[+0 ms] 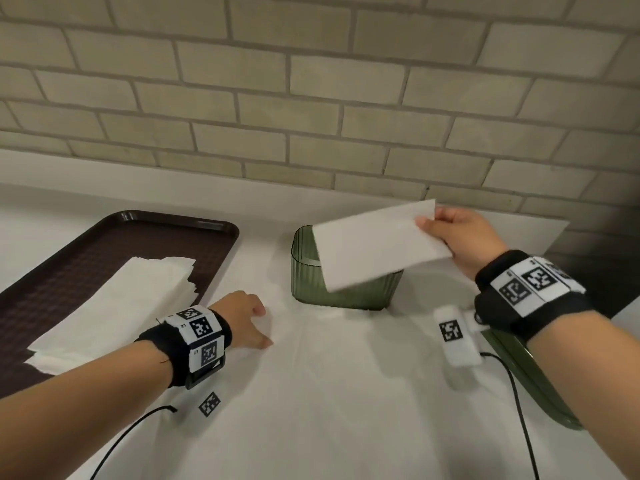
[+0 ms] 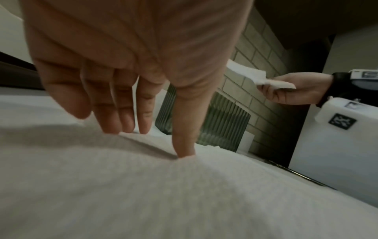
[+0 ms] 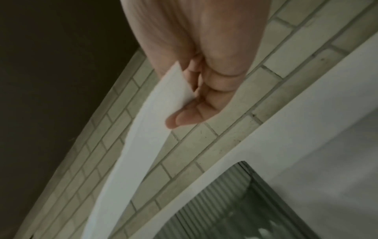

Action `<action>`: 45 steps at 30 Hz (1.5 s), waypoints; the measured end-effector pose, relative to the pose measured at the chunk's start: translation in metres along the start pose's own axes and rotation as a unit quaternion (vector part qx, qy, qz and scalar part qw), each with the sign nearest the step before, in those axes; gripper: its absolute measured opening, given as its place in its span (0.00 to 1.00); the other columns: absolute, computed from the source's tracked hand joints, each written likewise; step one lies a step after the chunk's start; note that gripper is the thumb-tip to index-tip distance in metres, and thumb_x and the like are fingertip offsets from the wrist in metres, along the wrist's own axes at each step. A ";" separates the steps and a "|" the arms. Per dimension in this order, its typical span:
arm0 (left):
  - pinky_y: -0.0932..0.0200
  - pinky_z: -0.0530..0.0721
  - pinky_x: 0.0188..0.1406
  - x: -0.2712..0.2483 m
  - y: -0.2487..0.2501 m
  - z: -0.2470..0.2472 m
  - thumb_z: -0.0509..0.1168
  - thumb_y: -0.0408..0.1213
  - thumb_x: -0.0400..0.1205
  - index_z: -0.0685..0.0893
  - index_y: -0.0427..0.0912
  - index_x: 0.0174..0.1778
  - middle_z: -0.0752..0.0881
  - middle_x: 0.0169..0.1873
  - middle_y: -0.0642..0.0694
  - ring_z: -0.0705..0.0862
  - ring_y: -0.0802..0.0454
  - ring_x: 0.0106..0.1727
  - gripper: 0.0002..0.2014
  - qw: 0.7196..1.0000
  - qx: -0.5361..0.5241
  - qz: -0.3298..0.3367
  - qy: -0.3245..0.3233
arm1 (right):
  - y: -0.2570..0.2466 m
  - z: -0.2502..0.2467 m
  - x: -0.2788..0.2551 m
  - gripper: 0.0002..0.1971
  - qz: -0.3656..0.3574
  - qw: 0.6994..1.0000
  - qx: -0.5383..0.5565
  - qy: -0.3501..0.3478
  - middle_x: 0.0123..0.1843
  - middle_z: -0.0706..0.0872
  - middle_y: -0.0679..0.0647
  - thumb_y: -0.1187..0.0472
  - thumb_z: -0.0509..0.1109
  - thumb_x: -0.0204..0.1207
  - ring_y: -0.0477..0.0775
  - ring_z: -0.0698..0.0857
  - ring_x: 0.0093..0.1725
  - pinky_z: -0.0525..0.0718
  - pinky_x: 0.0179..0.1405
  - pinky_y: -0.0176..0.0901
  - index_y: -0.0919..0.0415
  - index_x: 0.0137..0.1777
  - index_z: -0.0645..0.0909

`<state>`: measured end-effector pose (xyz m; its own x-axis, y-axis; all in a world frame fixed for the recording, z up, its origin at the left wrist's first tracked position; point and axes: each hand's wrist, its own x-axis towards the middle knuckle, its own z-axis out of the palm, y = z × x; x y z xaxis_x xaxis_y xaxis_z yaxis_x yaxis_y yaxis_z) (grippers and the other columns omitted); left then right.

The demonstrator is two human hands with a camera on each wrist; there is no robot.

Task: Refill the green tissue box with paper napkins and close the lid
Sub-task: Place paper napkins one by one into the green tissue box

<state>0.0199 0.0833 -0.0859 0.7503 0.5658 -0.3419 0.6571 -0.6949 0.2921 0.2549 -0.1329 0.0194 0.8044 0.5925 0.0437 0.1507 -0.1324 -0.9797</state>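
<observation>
The green tissue box (image 1: 346, 285) stands open on the white counter (image 1: 329, 393), close to the brick wall (image 1: 311, 98) behind it. The right hand (image 1: 460, 237) holds one folded paper napkin (image 1: 377, 247) just above the box's open top, the sheet slanting down over the box's right part. The right wrist view shows the thumb and fingers (image 3: 192, 118) pinching the napkin's near end, with the ribbed box below.

The left hand (image 1: 247, 320) is to the left of the box, low over the counter. In the left wrist view its fingers (image 2: 184, 132) are straight and point down, the fingertips touching the white surface and holding nothing.

Further left of the box lies a dark brown tray (image 1: 145, 237) carrying a loose stack of napkins (image 1: 114, 306). To the right of the box, partly hidden under the right forearm, the green lid (image 1: 530, 382) lies on the counter, off the box. Black cables (image 1: 519, 403) run across the counter near the lid.
</observation>
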 end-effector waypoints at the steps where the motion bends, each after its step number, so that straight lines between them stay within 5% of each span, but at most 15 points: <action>1: 0.60 0.77 0.63 0.001 0.000 -0.001 0.76 0.53 0.67 0.77 0.50 0.64 0.76 0.62 0.52 0.77 0.54 0.62 0.31 1.000 -0.002 -0.002 -0.006 | 0.000 0.001 0.008 0.04 0.023 0.999 0.029 0.015 0.36 0.90 0.51 0.68 0.68 0.78 0.45 0.87 0.34 0.86 0.31 0.30 0.66 0.50 0.83; 3: 0.59 0.77 0.64 0.003 -0.001 -0.004 0.77 0.54 0.66 0.76 0.50 0.64 0.77 0.61 0.52 0.78 0.54 0.62 0.32 1.000 -0.003 -0.006 -0.018 | 0.002 0.007 0.020 0.11 0.076 0.995 0.063 0.029 0.39 0.87 0.52 0.69 0.68 0.78 0.48 0.84 0.39 0.86 0.31 0.32 0.71 0.59 0.80; 8: 0.59 0.77 0.64 0.004 -0.004 -0.009 0.76 0.57 0.66 0.75 0.51 0.64 0.77 0.60 0.52 0.78 0.54 0.60 0.33 0.999 -0.017 -0.005 -0.032 | 0.023 0.036 0.047 0.26 0.136 0.988 -0.042 0.052 0.58 0.80 0.62 0.69 0.71 0.75 0.61 0.82 0.57 0.80 0.65 0.56 0.75 0.72 0.70; 10: 0.61 0.77 0.59 0.002 -0.002 -0.011 0.76 0.58 0.66 0.76 0.52 0.60 0.77 0.57 0.53 0.78 0.56 0.54 0.29 0.999 -0.033 0.015 -0.027 | 0.029 0.048 0.053 0.24 0.132 0.982 -0.128 0.034 0.60 0.82 0.66 0.69 0.72 0.75 0.65 0.83 0.58 0.81 0.64 0.61 0.74 0.70 0.73; 13: 0.64 0.75 0.49 -0.010 0.002 -0.013 0.75 0.60 0.66 0.77 0.55 0.52 0.79 0.50 0.56 0.77 0.60 0.45 0.24 0.997 -0.037 0.048 -0.038 | 0.034 0.059 0.058 0.22 0.119 0.959 -0.257 -0.005 0.65 0.81 0.64 0.68 0.69 0.76 0.62 0.82 0.58 0.81 0.62 0.52 0.69 0.70 0.75; 16: 0.64 0.78 0.53 -0.025 0.003 -0.012 0.76 0.64 0.61 0.78 0.57 0.51 0.82 0.48 0.60 0.80 0.61 0.50 0.27 0.992 -0.009 0.048 -0.118 | 0.037 0.064 0.059 0.21 0.090 0.925 -0.370 -0.006 0.70 0.79 0.60 0.67 0.66 0.77 0.61 0.79 0.67 0.76 0.67 0.45 0.64 0.70 0.75; 19: 0.62 0.80 0.55 -0.031 0.000 -0.004 0.79 0.58 0.60 0.76 0.56 0.50 0.81 0.43 0.60 0.81 0.59 0.50 0.28 0.986 0.014 0.048 -0.161 | 0.036 0.068 0.055 0.20 0.083 0.902 -0.422 -0.016 0.71 0.78 0.61 0.67 0.64 0.79 0.62 0.77 0.69 0.76 0.64 0.43 0.64 0.71 0.74; 23: 0.68 0.74 0.39 -0.029 -0.002 0.000 0.79 0.54 0.63 0.74 0.55 0.47 0.77 0.36 0.61 0.77 0.60 0.42 0.24 0.987 0.030 0.059 -0.148 | 0.032 0.073 0.048 0.21 0.064 0.878 -0.472 -0.044 0.69 0.78 0.64 0.70 0.63 0.78 0.63 0.78 0.66 0.78 0.59 0.44 0.67 0.72 0.72; 27: 0.70 0.70 0.34 -0.031 0.001 -0.006 0.76 0.55 0.68 0.73 0.56 0.34 0.75 0.32 0.60 0.73 0.64 0.34 0.17 0.986 0.024 0.088 -0.141 | 0.030 0.075 0.045 0.24 0.035 0.867 -0.494 -0.065 0.66 0.77 0.67 0.75 0.60 0.76 0.64 0.81 0.60 0.79 0.56 0.44 0.67 0.73 0.67; 30: 0.71 0.71 0.35 -0.035 0.004 -0.017 0.74 0.53 0.72 0.74 0.56 0.30 0.77 0.30 0.60 0.74 0.66 0.32 0.14 0.987 -0.006 0.107 -0.120 | 0.034 0.076 0.045 0.24 0.030 0.873 -0.482 -0.070 0.64 0.78 0.67 0.75 0.58 0.76 0.61 0.78 0.50 0.78 0.50 0.44 0.66 0.72 0.67; 37: 0.68 0.78 0.31 -0.050 0.006 -0.059 0.75 0.43 0.72 0.83 0.53 0.34 0.82 0.19 0.61 0.78 0.66 0.26 0.07 0.974 -0.177 0.133 -0.046 | 0.035 0.075 0.051 0.20 0.040 0.938 -0.345 0.011 0.64 0.81 0.65 0.71 0.57 0.77 0.65 0.80 0.63 0.78 0.57 0.45 0.64 0.70 0.72; 41: 0.71 0.75 0.22 -0.050 0.005 -0.091 0.74 0.46 0.66 0.86 0.51 0.30 0.80 0.21 0.55 0.75 0.64 0.21 0.05 0.931 -0.340 0.136 0.005 | 0.039 0.073 0.052 0.18 0.064 0.938 -0.340 0.036 0.64 0.81 0.64 0.70 0.58 0.79 0.65 0.80 0.63 0.76 0.54 0.41 0.65 0.69 0.72; 45: 0.72 0.79 0.19 -0.034 0.005 -0.113 0.66 0.35 0.78 0.84 0.44 0.40 0.85 0.24 0.52 0.81 0.62 0.21 0.03 0.867 -0.483 0.099 0.067 | 0.037 0.075 0.048 0.20 0.086 0.931 -0.353 0.021 0.65 0.79 0.65 0.72 0.57 0.78 0.65 0.80 0.63 0.77 0.52 0.43 0.65 0.70 0.69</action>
<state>0.0061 0.1112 0.0282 0.8139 0.5702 -0.1114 0.2200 -0.1250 0.9674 0.2561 -0.0499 -0.0296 0.8711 0.4846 -0.0801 0.3457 -0.7208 -0.6007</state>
